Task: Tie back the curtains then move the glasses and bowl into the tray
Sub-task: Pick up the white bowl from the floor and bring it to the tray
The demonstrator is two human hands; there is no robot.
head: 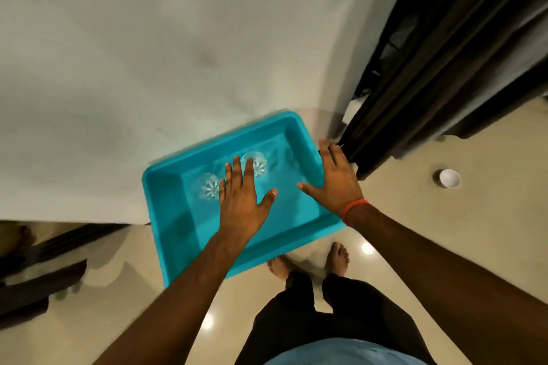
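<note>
**Bowl outstanding; glasses in tray**

Two clear cut-pattern glasses stand in the turquoise rectangular plastic tray, which overhangs the white bed. Left hand and right hand hover, grip apart, empty. Small white round bowl, apparently on the floor, well apart: fetch it and set it clear of the glasses.

No text, label, brand, number or sign can be read anywhere: the turquoise rectangular plastic tray and the small white round bowl on the floor both look plain.
</note>
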